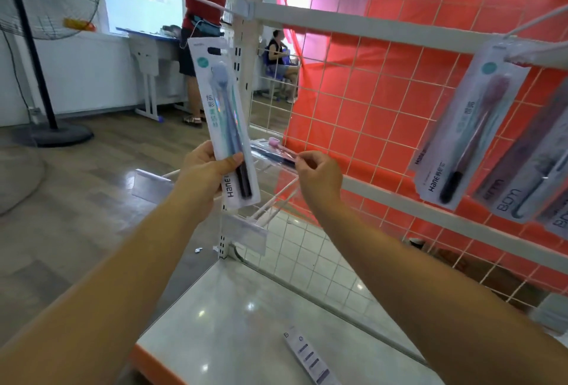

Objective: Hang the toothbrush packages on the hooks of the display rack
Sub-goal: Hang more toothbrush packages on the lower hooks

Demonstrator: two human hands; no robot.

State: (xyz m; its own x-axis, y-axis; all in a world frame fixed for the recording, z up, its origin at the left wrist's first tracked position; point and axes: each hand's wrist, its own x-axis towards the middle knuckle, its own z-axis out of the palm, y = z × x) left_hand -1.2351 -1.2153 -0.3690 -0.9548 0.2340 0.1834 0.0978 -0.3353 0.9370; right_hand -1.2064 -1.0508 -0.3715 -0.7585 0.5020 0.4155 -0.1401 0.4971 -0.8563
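My left hand (206,173) grips the lower end of an upright toothbrush package (220,108) with a blue-headed brush, held in front of the rack's left post. My right hand (318,174) pinches the near end of a second package (272,152) with a pink-headed brush, lying nearly flat and pointing left. Just below both hands, white hooks (278,197) stick out from the wire-grid display rack (362,114). On the right, a hung package (467,126) and several more hang from an upper hook (534,20). Another package (310,355) lies face down on the rack's base shelf.
The white base shelf (246,317) has an orange front edge. Clear price-tag holders (244,232) sit on the hook tips. A standing fan (40,46) is at far left. Two people are behind the rack near a desk (150,52). Red cloth hangs behind the grid.
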